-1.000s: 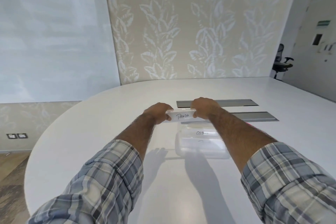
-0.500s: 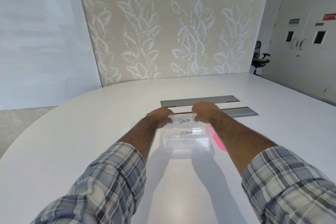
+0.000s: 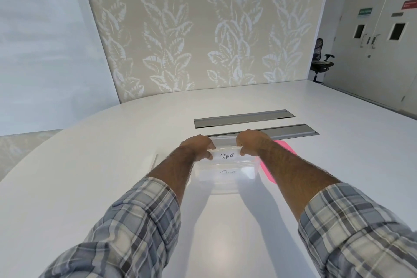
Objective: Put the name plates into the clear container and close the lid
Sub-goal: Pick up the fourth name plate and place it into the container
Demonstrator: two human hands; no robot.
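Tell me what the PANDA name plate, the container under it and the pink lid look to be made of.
PANDA name plate: seemingly clear glossy acrylic over a white handwritten card; its top edge glints.
Clear container: likely thin transparent plastic; another label shows through it.
Pink lid: opaque, matte, probably plastic, though largely hidden.

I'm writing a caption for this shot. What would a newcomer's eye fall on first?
Probably the name plate marked PANDA at the centre, gripped at its ends by the left hand and right hand over the clear container. Next, the pink lid lying just right of the container on the white table.
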